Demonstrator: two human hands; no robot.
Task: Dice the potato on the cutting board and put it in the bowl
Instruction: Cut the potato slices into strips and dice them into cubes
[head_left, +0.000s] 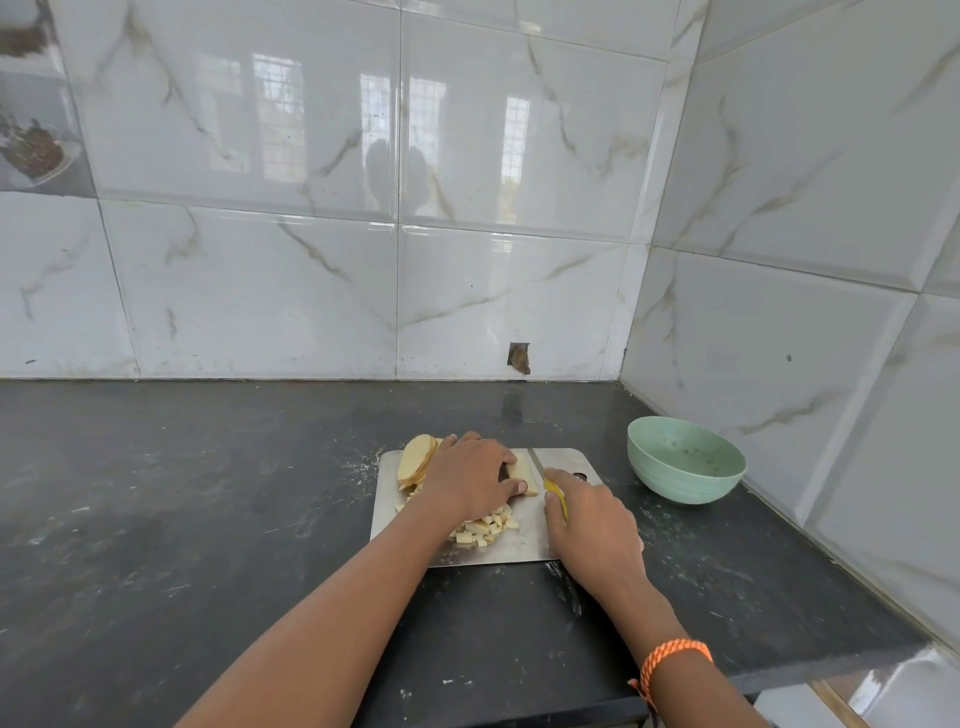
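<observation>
Dicing potato strips on a steel cutting board, bowl waiting to the right.

Centre frame, the left hand (470, 480) curls its fingers over a pale bundle of potato strips (521, 474) lying left-to-right on the cutting board (524, 545). The right hand (589, 525) grips a yellow-handled knife (545, 480), its blade crossing the bundle's exposed right end, just beside the left fingertips. Uncut slices (415, 460) lean at the board's upper left; diced cubes (485, 527) lie heaped nearer the camera. The green bowl (685, 460) sits on the dark surface (208, 493), nearer the right hand, with no potato visible inside.
</observation>
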